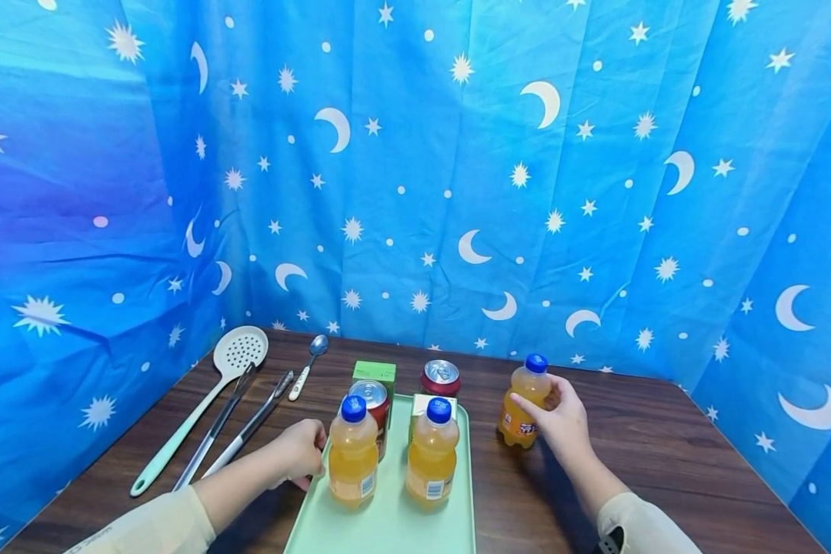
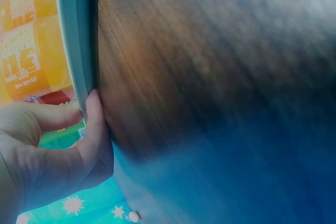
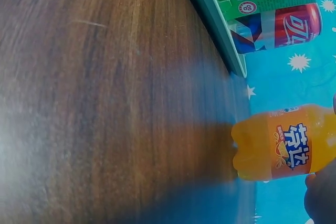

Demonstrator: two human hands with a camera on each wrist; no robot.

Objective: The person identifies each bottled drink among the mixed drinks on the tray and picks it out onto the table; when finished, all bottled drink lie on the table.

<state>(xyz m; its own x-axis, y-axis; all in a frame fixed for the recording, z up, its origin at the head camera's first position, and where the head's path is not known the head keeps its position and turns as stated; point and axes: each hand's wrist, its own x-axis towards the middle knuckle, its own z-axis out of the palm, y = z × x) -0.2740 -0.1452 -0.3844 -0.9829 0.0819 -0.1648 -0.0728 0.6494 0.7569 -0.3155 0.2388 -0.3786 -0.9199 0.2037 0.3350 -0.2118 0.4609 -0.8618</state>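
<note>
My right hand grips an orange soda bottle with a blue cap, upright, to the right of the pale green tray. Whether its base touches the table I cannot tell. In the left wrist view, my left hand pinches the tray's rim between thumb and fingers. Two more orange soda bottles stand on the tray, a left one and a right one. Behind them are two red soda cans, one left and one right, plus a green carton and a second, mostly hidden carton.
Left of the tray on the brown wooden table lie a skimmer with a mint handle, metal tongs and a small spoon. A blue star-and-moon curtain encloses the table's back and sides.
</note>
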